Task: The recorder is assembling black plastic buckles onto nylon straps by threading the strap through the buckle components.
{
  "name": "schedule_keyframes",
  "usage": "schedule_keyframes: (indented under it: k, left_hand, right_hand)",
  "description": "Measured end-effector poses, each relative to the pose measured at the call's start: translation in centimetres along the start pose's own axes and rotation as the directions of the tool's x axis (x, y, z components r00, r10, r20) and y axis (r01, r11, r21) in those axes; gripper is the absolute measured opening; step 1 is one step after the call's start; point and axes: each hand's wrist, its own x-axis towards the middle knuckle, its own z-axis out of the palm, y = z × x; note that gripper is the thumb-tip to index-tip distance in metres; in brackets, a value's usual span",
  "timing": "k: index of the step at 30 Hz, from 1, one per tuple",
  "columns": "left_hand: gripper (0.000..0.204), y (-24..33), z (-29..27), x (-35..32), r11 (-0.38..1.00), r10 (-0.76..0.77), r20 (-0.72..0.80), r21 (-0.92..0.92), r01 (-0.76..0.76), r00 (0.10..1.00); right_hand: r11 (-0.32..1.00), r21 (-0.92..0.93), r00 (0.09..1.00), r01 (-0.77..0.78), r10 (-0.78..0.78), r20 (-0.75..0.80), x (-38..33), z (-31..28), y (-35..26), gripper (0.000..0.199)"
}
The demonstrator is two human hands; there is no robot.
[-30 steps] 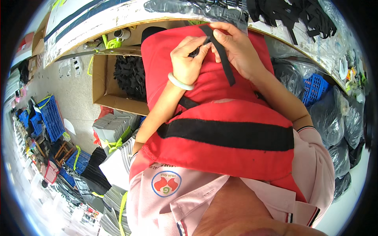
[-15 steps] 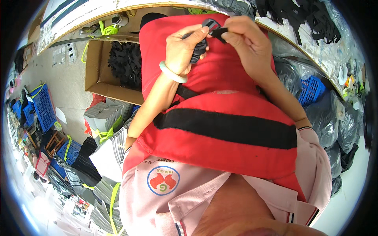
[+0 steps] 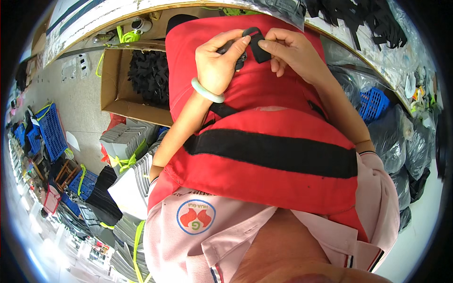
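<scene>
Over my red apron [image 3: 217,146], my left hand [image 3: 213,66] pinches a black plastic buckle [image 3: 249,31] between thumb and finger. More black plastic buckle pieces [image 3: 241,61] sit in the curled fingers of the same hand, partly hidden. A short black webbing strap [image 3: 260,51] runs from the pinched buckle and hangs down in front of it. My right hand [image 3: 298,55] grips the edge of this strap between thumb and forefinger, its other fingers loosely bent. Whether the strap passes fully through the buckle cannot be made out.
An open cardboard box [image 3: 111,89] at my left holds many black strap pieces [image 3: 148,75]. More black straps [image 3: 361,19] lie on the worktable [image 3: 325,24] at the far right. Grey stacked sheets [image 3: 127,137], a blue basket [image 3: 373,104] and dark plastic bags [image 3: 389,137] surround me.
The strap now lies folded down with its broad face showing, where before it was pulled toward the right. My right hand has lowered slightly and its grip has shifted to the strap's edge.
</scene>
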Motion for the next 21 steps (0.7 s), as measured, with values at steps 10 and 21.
schedule_keyframes:
  k: [10, 21]
  left_hand:
    - [0.018, -0.7, -0.9, 0.0, 0.943, 0.264, 0.113, 0.178, -0.281, 0.958]
    - [0.018, -1.4, -1.7, 0.0, 0.933, 0.278, 0.141, 0.196, -0.302, 0.95]
  right_hand:
    - [0.985, 0.132, 0.985, -0.111, 0.092, 0.145, 0.8, -0.3, 0.9, 0.025]
    - [0.963, 0.256, 0.995, 0.082, -0.066, -0.071, 0.5, 1.5, 2.3, 0.03]
